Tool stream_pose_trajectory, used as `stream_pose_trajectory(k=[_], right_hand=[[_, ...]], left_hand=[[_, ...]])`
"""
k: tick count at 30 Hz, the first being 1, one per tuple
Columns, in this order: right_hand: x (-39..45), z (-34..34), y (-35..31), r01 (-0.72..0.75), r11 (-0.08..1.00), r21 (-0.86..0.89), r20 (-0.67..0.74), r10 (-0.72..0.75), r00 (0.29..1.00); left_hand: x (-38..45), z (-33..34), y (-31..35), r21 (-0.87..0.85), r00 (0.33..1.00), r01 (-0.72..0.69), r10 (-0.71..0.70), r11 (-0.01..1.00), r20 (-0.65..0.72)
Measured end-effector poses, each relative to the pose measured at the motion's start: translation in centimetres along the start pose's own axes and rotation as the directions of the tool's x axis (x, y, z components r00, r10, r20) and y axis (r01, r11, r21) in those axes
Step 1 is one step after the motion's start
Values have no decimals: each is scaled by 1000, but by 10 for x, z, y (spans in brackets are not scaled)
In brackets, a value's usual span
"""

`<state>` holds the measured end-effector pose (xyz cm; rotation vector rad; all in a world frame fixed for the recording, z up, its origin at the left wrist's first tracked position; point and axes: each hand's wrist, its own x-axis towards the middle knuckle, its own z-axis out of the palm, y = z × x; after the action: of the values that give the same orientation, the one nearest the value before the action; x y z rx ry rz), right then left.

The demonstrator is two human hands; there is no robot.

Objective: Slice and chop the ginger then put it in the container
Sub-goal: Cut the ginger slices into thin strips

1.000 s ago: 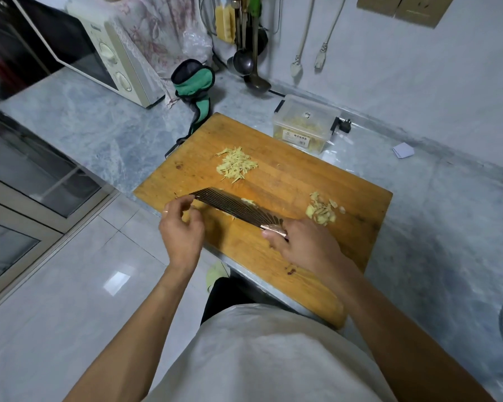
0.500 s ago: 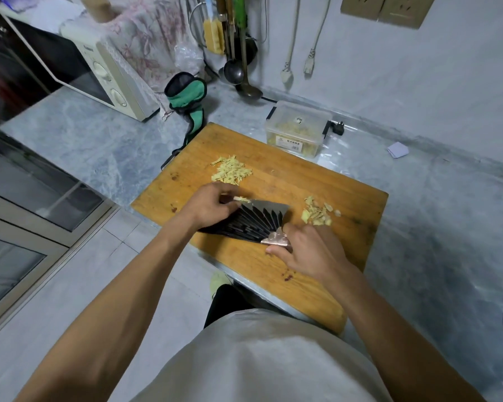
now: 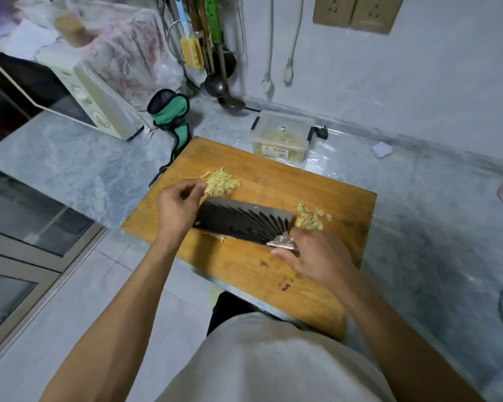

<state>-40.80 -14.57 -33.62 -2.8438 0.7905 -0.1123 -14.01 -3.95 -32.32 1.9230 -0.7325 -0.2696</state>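
While your right hand grips the cleaver handle at mid-frame, your left hand, loosely curled, reaches the shredded ginger above the blade. Light, damp slivers cling and scatter; scoop them against the flat blade.

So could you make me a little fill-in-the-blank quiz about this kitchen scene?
1. The right hand grips the handle of the dark ribbed ____.
2. Both piles of cut yellow ginger lie on the wooden ____.
3. The clear plastic container stands on the grey marble ____, beyond the board.
4. The left hand reaches the ____ ginger pile.

Missing words: cleaver; cutting board; counter; left
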Motion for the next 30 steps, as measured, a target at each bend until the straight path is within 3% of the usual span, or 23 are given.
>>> stream_pose_trajectory(k=[3, 7, 14, 24, 30], right_hand=[[5, -1, 5, -143, 987, 65, -23, 145, 989], [15, 3, 3, -271, 943, 194, 18, 273, 962], [17, 5, -10, -360, 852, 379, 79, 358, 930], [29, 2, -29, -434, 765, 477, 143, 419, 897], [48, -2, -31, -514, 754, 408, 184, 484, 856]], left_hand=[[-15, -9, -11, 2, 998, 20, -20, 1000, -59], [-36, 4, -40, 209, 982, 59, -95, 976, 166], [-35, 16, -66, 416, 870, -216, -20, 883, 493], [-1, 8, -79, 325, 667, -519, 138, 790, 732], [44, 16, -82, 390, 727, -523, 158, 758, 668]])
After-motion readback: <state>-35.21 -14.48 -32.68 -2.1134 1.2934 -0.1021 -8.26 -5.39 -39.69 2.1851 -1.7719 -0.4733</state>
